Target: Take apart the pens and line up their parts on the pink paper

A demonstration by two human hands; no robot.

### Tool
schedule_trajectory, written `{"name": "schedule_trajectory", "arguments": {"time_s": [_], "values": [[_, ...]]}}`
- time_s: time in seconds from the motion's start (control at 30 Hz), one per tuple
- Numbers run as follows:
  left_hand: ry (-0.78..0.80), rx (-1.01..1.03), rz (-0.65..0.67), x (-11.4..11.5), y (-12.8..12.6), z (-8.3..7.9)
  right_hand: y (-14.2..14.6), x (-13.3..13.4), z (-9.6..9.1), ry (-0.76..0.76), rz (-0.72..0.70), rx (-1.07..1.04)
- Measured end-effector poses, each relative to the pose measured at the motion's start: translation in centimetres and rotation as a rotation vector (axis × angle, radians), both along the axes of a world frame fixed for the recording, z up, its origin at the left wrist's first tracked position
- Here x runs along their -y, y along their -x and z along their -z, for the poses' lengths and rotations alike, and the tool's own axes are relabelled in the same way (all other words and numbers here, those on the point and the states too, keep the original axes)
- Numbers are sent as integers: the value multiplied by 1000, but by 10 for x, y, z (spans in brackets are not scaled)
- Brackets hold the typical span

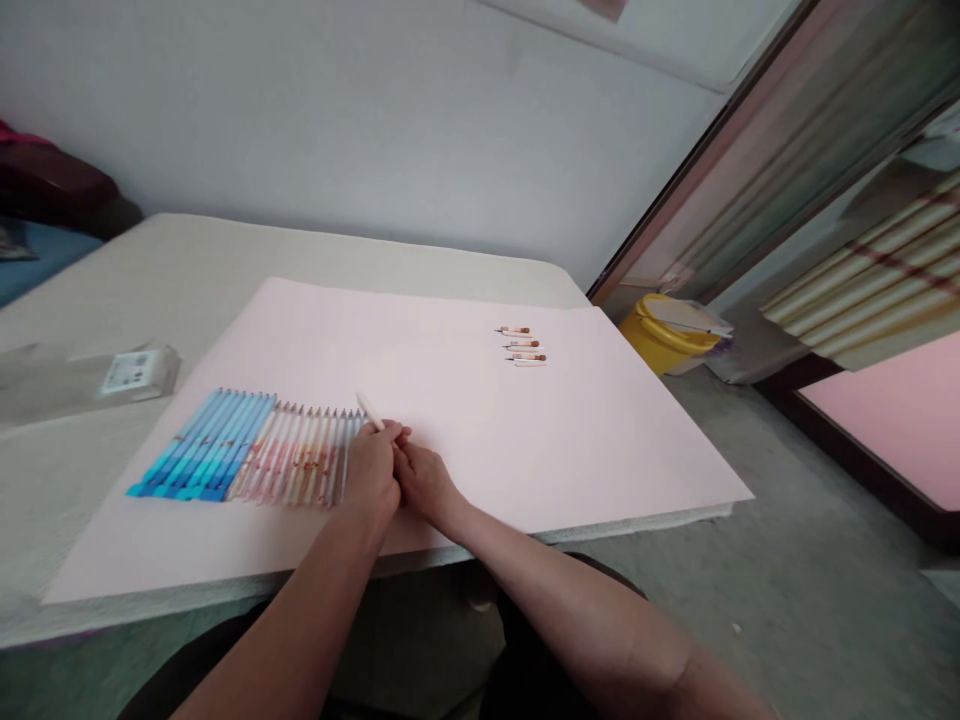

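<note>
Left hand (pixel 371 468): closed on a white pen (pixel 368 407)
White pen: slanting out above the pink sheet (pixel 600 420), partly hidden
Right hand (pixel 429 486): curled against the left hand; cannot tell whether gripping the pen too
Blue pens (pixel 206 440): lined up at left
Patterned pens (pixel 300 455): lined up beside the blue pens

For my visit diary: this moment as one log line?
left hand: holding white pen; right hand: against left; pink sheet: blue pens, pale pens rowed
</note>
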State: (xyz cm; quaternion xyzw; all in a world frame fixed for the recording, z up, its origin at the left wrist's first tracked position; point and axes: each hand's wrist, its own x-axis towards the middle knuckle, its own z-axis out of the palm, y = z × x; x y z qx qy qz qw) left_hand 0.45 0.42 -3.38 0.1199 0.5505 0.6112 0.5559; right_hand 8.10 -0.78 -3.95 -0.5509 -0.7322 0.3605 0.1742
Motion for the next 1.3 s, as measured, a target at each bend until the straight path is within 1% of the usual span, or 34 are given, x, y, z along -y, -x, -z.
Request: {"name": "schedule_trajectory", "arguments": {"time_s": [0.3,0.57,1.0,1.17,1.3], "values": [[-14,-9,1,0,0,2,0,1,-2,16,8,27],[-12,-4,-9,0,0,1,0,1,-1,1,3,5],[-19,-9,-7,1,0,0,0,1,0,-1,-4,42],[-20,-8,-1,1,0,1,0,0,-3,17,-11,62],[-22,-6,-8,0,0,2,0,1,-5,15,-1,37]]}}
